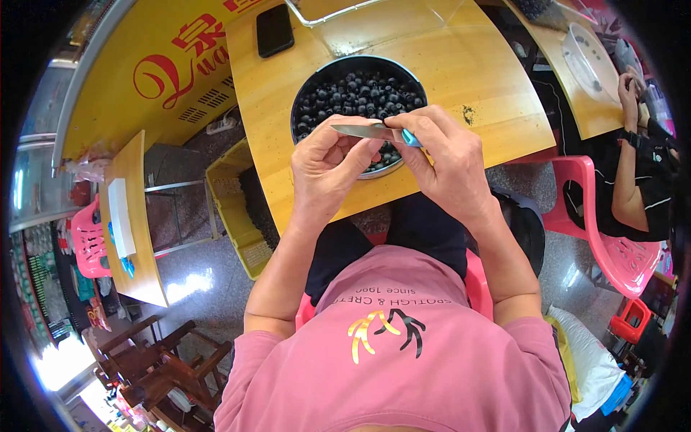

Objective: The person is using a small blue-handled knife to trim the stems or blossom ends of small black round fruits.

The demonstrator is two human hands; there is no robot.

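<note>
My right hand (448,147) is closed around the light blue handle of a small knife (360,131). Its blade points left across the fingertips of my left hand (320,162). That hand is closed in a pinch; what lies between its fingers is mostly hidden behind the blade. Both hands meet above the near part of a round bowl (345,66) with a dark inside. Many small, dark, round fruits or nuts (360,93) fill the bowl; their exact kind cannot be made out.
The bowl stands on a wooden table (475,79). A black phone (275,32) and a clear plastic tray (338,18) lie farther back. A yellow crate (237,216) sits left on the floor. At right, another person's hand (628,90) is near a translucent basin (586,57), beside a pink chair (619,259).
</note>
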